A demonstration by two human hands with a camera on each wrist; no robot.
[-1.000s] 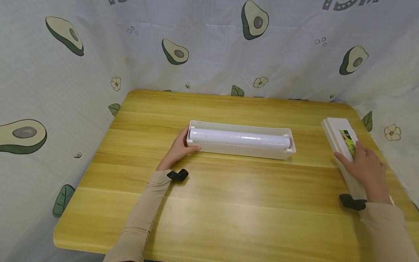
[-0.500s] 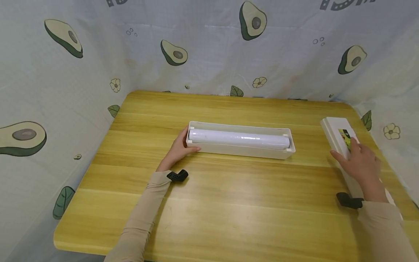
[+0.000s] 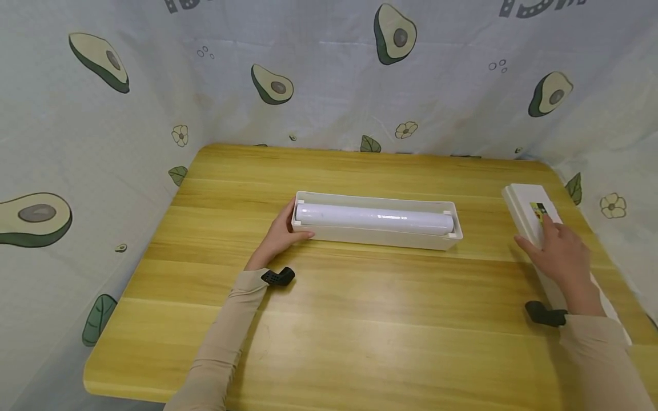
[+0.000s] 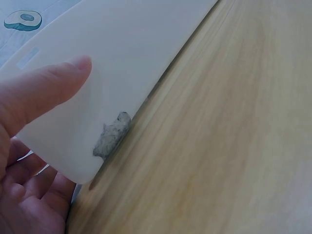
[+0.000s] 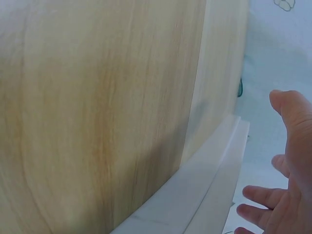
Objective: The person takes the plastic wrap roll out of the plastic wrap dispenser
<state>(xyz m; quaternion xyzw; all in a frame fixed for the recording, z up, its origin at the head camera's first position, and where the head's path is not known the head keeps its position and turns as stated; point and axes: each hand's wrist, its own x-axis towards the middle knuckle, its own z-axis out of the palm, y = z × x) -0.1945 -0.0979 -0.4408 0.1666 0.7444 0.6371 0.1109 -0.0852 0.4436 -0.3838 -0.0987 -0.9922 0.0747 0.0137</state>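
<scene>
A long white plastic box (image 3: 380,237) lies crosswise mid-table, its top uncovered. Inside rests a shiny white roll (image 3: 372,218), apparently cling film, held between end supports. My left hand (image 3: 279,233) grips the box's left end; in the left wrist view the thumb lies on the side wall and the fingers reach round the end. At the table's right, a long white lid-like piece (image 3: 523,197) with a green and yellow label lies slantwise. My right hand (image 3: 565,256) hovers over this piece, fingers spread and holding nothing; the right wrist view has the hand (image 5: 292,165) apart from it.
The wood-grain table (image 3: 360,319) has rounded corners. A pale curtain (image 3: 329,85) printed with avocados hangs close behind it and along both sides. A small grey worn patch (image 4: 112,136) marks the box wall near its lower edge.
My right hand has shifted a little left and away from me over the white lid-like piece. My left hand keeps its grip on the box, which stays in place.
</scene>
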